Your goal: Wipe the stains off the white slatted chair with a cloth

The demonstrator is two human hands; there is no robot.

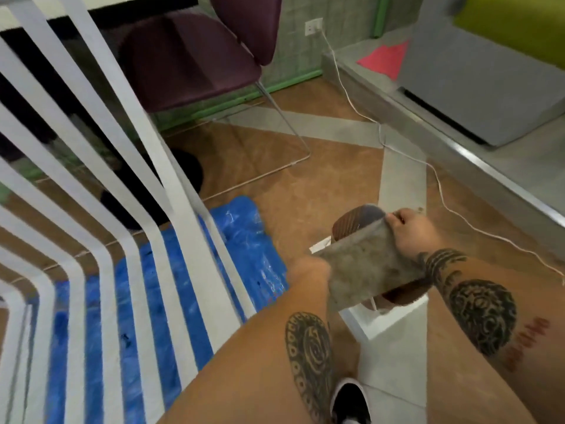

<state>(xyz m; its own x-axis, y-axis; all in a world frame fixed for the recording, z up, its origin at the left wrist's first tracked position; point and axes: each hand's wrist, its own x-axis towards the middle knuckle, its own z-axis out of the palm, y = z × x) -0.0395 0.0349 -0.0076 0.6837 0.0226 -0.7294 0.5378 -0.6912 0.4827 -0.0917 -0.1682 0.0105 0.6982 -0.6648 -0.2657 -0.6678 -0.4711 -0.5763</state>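
One white slatted chair (pixel 159 148) fills the left of view, standing over one blue sheet (pixel 244 240) on the floor. One purple chair (pixel 189 56) stands behind. One grey cloth (pixel 367 270) is held taut in the air right of the white chair, clear of it. The right hand (pixel 409 231) pinches its upper corner. The left hand (pixel 308 270), blurred, appears to grip its lower edge. Risks: the cloth looks soiled and may smear the slats, and one white cable (pixel 380 133) trails across the floor, a trip hazard. Slats too blurred to count.
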